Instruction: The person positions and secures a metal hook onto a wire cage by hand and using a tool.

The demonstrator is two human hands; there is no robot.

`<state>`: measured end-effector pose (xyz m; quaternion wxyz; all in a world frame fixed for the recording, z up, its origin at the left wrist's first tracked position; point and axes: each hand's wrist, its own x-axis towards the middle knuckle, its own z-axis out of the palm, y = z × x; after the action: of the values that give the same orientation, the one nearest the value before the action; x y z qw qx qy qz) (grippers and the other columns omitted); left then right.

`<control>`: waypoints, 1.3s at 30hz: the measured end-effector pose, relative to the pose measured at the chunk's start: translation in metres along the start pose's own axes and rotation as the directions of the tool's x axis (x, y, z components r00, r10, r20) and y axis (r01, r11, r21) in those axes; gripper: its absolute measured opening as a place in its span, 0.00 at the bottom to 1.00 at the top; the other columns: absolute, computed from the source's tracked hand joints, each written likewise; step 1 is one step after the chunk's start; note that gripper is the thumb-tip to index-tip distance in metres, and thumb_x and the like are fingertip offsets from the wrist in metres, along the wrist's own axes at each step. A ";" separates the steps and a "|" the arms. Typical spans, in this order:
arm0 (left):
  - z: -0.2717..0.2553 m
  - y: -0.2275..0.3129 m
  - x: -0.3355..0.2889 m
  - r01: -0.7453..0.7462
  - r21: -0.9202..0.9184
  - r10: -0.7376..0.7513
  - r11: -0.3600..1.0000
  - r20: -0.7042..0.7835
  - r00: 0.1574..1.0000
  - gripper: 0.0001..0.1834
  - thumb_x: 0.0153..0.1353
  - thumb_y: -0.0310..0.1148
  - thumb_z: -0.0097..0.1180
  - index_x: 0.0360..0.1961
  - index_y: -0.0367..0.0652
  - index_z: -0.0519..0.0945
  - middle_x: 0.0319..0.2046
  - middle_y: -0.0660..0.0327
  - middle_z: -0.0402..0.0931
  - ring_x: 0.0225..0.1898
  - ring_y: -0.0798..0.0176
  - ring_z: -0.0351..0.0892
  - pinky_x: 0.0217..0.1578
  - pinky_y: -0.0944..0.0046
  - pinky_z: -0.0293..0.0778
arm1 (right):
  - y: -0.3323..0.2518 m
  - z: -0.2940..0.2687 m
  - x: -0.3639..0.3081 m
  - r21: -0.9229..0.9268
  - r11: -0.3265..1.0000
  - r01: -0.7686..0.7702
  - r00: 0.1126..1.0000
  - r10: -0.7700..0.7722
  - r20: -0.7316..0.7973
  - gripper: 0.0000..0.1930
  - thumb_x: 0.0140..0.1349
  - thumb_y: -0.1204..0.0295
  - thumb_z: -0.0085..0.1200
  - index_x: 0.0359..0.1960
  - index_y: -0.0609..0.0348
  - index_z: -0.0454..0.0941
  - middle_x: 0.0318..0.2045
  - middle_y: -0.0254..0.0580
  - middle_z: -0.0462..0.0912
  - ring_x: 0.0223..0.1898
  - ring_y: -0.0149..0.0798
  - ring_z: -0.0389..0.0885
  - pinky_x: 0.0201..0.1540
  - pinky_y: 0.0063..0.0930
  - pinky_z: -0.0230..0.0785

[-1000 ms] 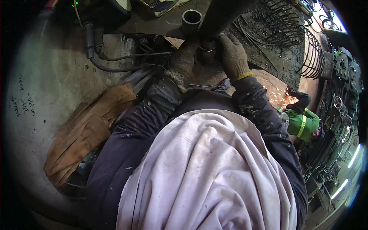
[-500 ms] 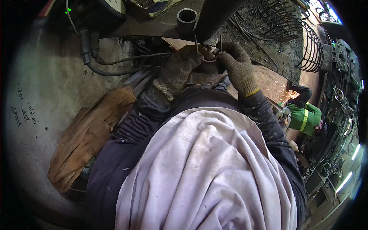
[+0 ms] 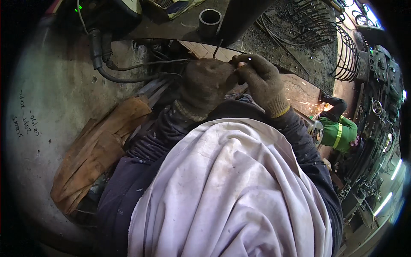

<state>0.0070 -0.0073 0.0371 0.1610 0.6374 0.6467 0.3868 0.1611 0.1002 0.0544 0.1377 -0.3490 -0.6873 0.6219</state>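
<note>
Fingers first. Right hand [image 3: 262, 82]: knit glove, thumb and fingers bent inward, tips meeting the side of the left hand [image 3: 204, 85]. A small pale spot [image 3: 242, 64] shows among the right fingers; from my end I can't tell glove hole from held piece. Left fingers curl under, hidden by the back of the glove; grip can't be confirmed.

Thin rod [image 3: 218, 48]: stands up, slightly tilted, just beyond the left glove, apparently from behind it. Lower end hidden. My worry: if the hold is only a loose pinch, thick knit could let the rod twist or slip, and it might drop past the table [image 3: 182, 28] edge, since the hands sit on the near side of it.

Further out: upright tube [image 3: 209, 29] on the table, beside a dark column [image 3: 246, 19]. A careless upward lift could knock the rod's tip against either. Black cable [image 3: 128, 78] left of the left hand; a sleeve could snag it.

Farthest: a co-worker in green [image 3: 336, 133], with sparks [image 3: 307, 103] beyond the right forearm. Stray ones could scorch the pale cloth [image 3: 231, 184] over the wearer's front, should the spray swing this way.
</note>
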 end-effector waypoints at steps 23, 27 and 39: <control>-0.011 -0.009 0.002 0.416 -0.852 -0.486 0.317 0.231 0.843 0.17 0.67 0.30 0.56 0.56 0.36 0.76 0.43 0.57 0.83 0.41 0.65 0.83 0.42 0.65 0.80 | 0.009 -0.028 0.010 0.324 0.925 -0.198 0.978 0.162 0.134 0.16 0.72 0.63 0.49 0.53 0.61 0.79 0.36 0.32 0.81 0.33 0.23 0.78 0.36 0.16 0.72; -0.006 -0.014 0.004 0.159 -0.442 -0.248 0.883 -0.151 0.957 0.18 0.63 0.26 0.57 0.55 0.43 0.77 0.42 0.55 0.83 0.41 0.59 0.84 0.41 0.61 0.80 | 0.001 -0.031 0.009 0.294 0.940 -0.172 0.983 0.146 0.110 0.17 0.72 0.64 0.49 0.54 0.60 0.79 0.36 0.31 0.81 0.33 0.21 0.77 0.37 0.16 0.71; -0.023 -0.001 0.027 -0.212 0.045 0.217 0.976 -0.181 0.959 0.17 0.57 0.30 0.65 0.49 0.45 0.81 0.44 0.52 0.82 0.45 0.48 0.83 0.44 0.55 0.79 | -0.021 -0.039 -0.005 0.353 0.928 -0.122 0.989 0.082 0.125 0.17 0.71 0.65 0.52 0.56 0.62 0.78 0.42 0.37 0.84 0.39 0.25 0.80 0.44 0.20 0.74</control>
<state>-0.0136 0.0115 0.0587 0.0492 0.6670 0.5909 0.4512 0.1824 0.1269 0.0827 0.1293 -0.3192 -0.5494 0.7612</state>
